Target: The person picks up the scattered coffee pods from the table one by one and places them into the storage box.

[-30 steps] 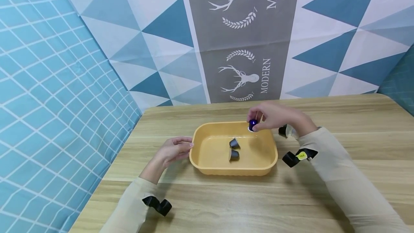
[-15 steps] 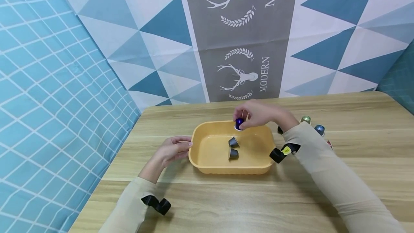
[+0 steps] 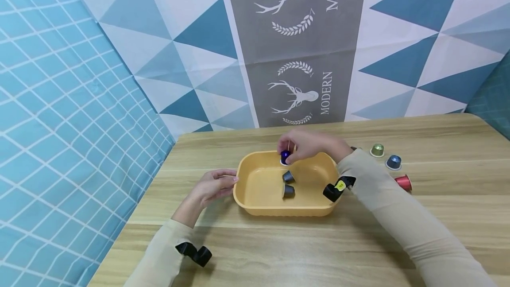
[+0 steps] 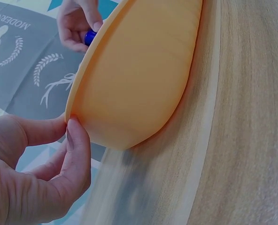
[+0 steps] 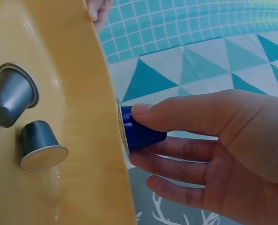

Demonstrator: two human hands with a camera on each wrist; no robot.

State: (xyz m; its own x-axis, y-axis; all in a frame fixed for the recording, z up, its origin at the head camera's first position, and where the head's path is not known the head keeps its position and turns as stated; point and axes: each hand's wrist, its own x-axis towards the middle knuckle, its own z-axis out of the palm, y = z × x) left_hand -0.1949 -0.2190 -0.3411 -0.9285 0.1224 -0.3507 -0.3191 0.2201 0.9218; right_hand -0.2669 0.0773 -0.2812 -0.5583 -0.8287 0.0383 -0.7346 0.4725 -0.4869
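Pinched by the right hand (image 3: 303,145), the blue coffee capsule (image 5: 142,133) is held at the far rim of the yellow tray (image 3: 287,211), whose left rim the left hand (image 3: 214,186) pinches; a slackened right pinch could drop the capsule outside.

The wooden table (image 3: 275,251) carries a tray (image 3: 279,211), touched by the left hand (image 3: 216,184). Right of the right hand (image 3: 306,145) stand a green capsule (image 3: 377,150) and a blue capsule (image 3: 394,162), and a red capsule (image 3: 404,182) is lying.

The tray (image 3: 259,189) is shared: viewed from above, facing far, by head; closely, rightward by left wrist, leftward by right wrist.
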